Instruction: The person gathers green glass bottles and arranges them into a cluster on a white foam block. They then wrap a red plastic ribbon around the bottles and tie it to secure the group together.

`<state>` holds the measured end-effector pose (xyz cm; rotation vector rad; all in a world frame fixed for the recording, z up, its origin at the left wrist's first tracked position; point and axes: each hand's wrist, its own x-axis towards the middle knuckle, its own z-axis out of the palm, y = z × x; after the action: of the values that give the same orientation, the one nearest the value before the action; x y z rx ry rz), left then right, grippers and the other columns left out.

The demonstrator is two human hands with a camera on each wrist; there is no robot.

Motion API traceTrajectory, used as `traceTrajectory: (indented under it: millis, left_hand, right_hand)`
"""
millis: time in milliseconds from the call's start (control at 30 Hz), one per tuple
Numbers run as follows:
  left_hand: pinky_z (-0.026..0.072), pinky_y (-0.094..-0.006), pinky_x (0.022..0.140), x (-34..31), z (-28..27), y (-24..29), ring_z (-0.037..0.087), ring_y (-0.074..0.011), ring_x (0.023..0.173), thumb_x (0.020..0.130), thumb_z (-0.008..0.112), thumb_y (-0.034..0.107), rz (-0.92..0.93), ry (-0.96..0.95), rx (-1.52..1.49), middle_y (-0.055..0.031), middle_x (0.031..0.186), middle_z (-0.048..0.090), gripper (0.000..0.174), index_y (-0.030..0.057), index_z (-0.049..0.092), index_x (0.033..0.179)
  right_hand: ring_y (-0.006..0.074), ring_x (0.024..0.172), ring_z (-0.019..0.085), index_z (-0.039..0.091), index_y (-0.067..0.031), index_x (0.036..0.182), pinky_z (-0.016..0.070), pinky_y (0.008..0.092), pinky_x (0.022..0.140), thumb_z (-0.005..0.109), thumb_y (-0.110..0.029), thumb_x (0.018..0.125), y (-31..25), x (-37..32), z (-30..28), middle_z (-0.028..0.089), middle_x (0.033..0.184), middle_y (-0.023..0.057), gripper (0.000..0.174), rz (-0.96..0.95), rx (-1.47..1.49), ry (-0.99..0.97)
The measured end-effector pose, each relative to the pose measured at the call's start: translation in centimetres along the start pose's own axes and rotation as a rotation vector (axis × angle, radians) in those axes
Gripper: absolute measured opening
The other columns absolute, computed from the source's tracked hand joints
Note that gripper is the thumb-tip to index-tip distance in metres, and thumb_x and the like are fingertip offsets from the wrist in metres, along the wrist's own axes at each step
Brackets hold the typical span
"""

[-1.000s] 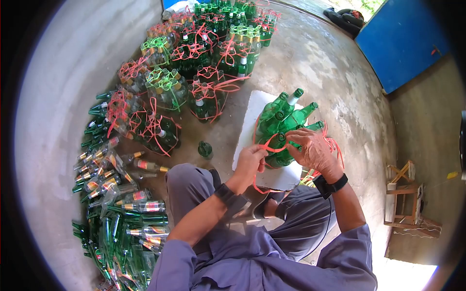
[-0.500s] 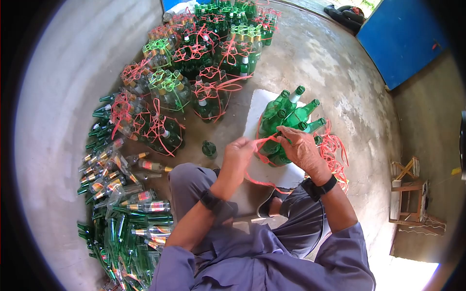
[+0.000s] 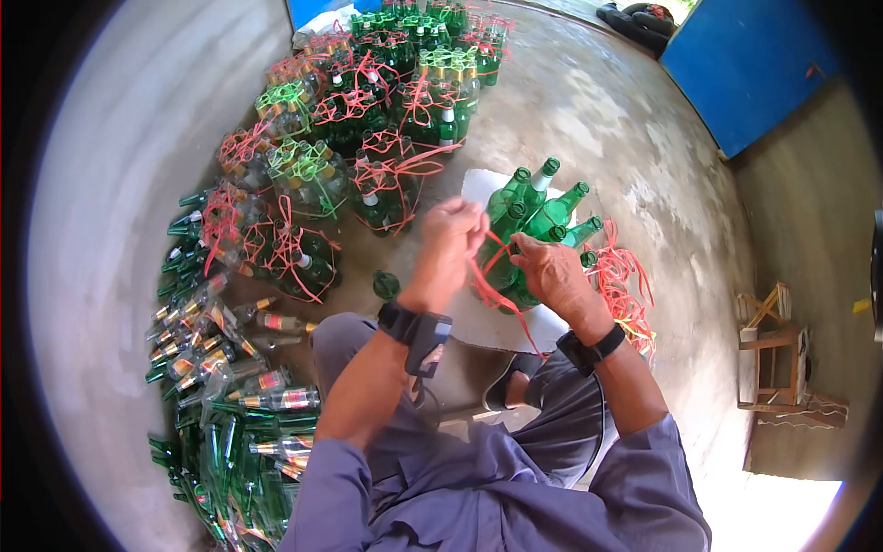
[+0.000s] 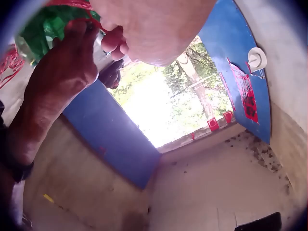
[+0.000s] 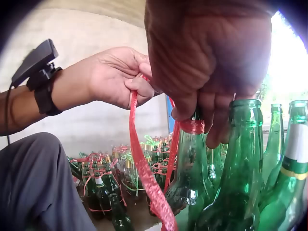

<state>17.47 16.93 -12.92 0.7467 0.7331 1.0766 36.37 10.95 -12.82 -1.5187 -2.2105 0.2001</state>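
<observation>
Several green glass bottles stand close together on a white slab in front of the person. The right hand is over the near bottles; in the right wrist view its thumb and fingers curl round the neck of one bottle. A red plastic strap is looped round that neck. Raised to the left of the bottles, the left hand pinches the strap, which runs taut from the neck and also hangs down. The right palm hides part of the bottle top.
Strapped bottle bundles fill the floor at the back left. Loose bottles lie piled along the left wall. One green bottle stands alone by the knee. A tangle of red strap lies right of the slab, with a wooden stool farther right.
The left hand has moved up and away from the bottles, drawing the red strap with it. The loop at the bottle neck has become smaller. The right hand stays at that neck.
</observation>
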Motion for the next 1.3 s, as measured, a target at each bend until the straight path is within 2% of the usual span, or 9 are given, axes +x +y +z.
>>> traceTrajectory:
  millis: [133,200,300,333,433,667,833,1033,1300]
  left_hand:
    - [0.0335,-0.0233,0.047,-4.8,1.0,-1.3,0.045,-0.0049,0.055,0.095,0.055,0.014,-0.006,-0.077,0.33,-0.0016,0.071,0.057,0.019,0.0051,0.056,0.078]
    - [0.0366,-0.0238,0.052,-7.3,2.5,-3.3,0.045,-0.0045,0.057,0.098,0.054,0.017,0.231,-0.083,0.668,0.0003,0.068,0.053,0.023,0.004,0.057,0.079]
    - [0.0386,-0.0241,0.055,-8.1,2.4,-3.5,0.045,-0.0059,0.059,0.099,0.053,0.02,0.113,-0.143,0.432,0.0011,0.067,0.052,0.025,0.0027,0.058,0.081]
    - [0.0404,-0.0338,0.056,-8.3,2.7,-3.1,0.047,-0.0212,0.057,0.096,0.056,0.012,0.144,-0.141,0.499,-0.0096,0.063,0.052,0.018,0.0004,0.056,0.082]
    - [0.0415,-0.0369,0.058,-8.7,2.7,-4.3,0.049,-0.0306,0.06,0.095,0.059,0.012,0.297,-0.157,0.685,-0.0148,0.069,0.054,0.017,0.0009,0.056,0.083]
    - [0.0448,-0.0354,0.067,-8.2,2.7,-5.4,0.058,-0.03,0.076,0.092,0.063,0.011,0.588,-0.182,0.858,-0.0127,0.076,0.059,0.014,0.0025,0.06,0.081]
    - [0.0426,-0.032,0.088,-6.7,1.1,-2.9,0.059,-0.0194,0.091,0.097,0.057,0.013,0.308,-0.026,0.463,-0.0064,0.084,0.063,0.02,0.0007,0.063,0.082]
    - [0.0435,-0.0314,0.085,-4.7,0.0,-1.6,0.061,-0.0185,0.096,0.098,0.056,0.014,0.129,-0.101,0.039,-0.0084,0.088,0.065,0.019,0.0019,0.061,0.084]
    - [0.0449,-0.0284,0.08,-7.6,3.9,-3.4,0.057,-0.0133,0.083,0.097,0.057,0.015,0.072,-0.077,0.062,-0.0094,0.092,0.066,0.019,-0.0006,0.064,0.088]
  right_hand:
    - [0.0369,0.077,0.068,0.062,-0.0044,0.115,0.0532,0.0456,0.066,0.062,-0.019,0.091,-0.4,-0.2,-0.3,0.07,0.091,0.0194,0.028,0.025,-0.029,-0.022]
    - [0.0365,0.079,0.068,0.061,-0.004,0.116,0.0531,0.0457,0.066,0.062,-0.02,0.091,-0.3,-0.2,-0.4,0.07,0.097,0.0182,0.03,0.038,-0.053,-0.072]
    - [0.0369,0.079,0.068,0.059,-0.0046,0.117,0.0523,0.0468,0.065,0.062,-0.02,0.091,0.5,-0.4,0.3,0.07,0.094,0.0172,0.031,-0.081,-0.034,0.052]
    - [0.0369,0.079,0.068,0.059,-0.0046,0.117,0.0523,0.0468,0.065,0.062,-0.02,0.091,0.5,-0.4,0.2,0.07,0.094,0.0172,0.031,-0.08,-0.033,0.053]
    - [0.0377,0.075,0.067,0.057,-0.0029,0.116,0.0509,0.048,0.063,0.062,-0.019,0.09,0.3,0.4,-0.3,0.068,0.085,0.0186,0.031,-0.059,-0.115,-0.071]
    - [0.0388,0.068,0.065,0.056,0.0002,0.109,0.0483,0.0478,0.056,0.063,-0.019,0.09,1.3,1.5,-1.5,0.062,0.067,0.0198,0.028,-0.161,-0.144,-0.254]
    - [0.0389,0.065,0.064,0.056,0.0003,0.106,0.0467,0.0472,0.054,0.064,-0.018,0.09,0.9,2.2,-2.5,0.06,0.062,0.0193,0.026,-0.183,-0.182,-0.362]
    - [0.0361,0.068,0.064,0.053,0.0009,0.107,0.0453,0.0471,0.058,0.07,-0.026,0.087,0.6,1.3,-1.5,0.061,0.069,0.0152,0.038,-0.161,-0.277,-0.325]
    - [0.032,0.084,0.068,0.047,0.0018,0.136,0.0507,0.0426,0.072,0.057,-0.023,0.087,1.0,-0.8,0.8,0.069,0.091,0.0162,0.056,-0.06,-0.272,-0.145]
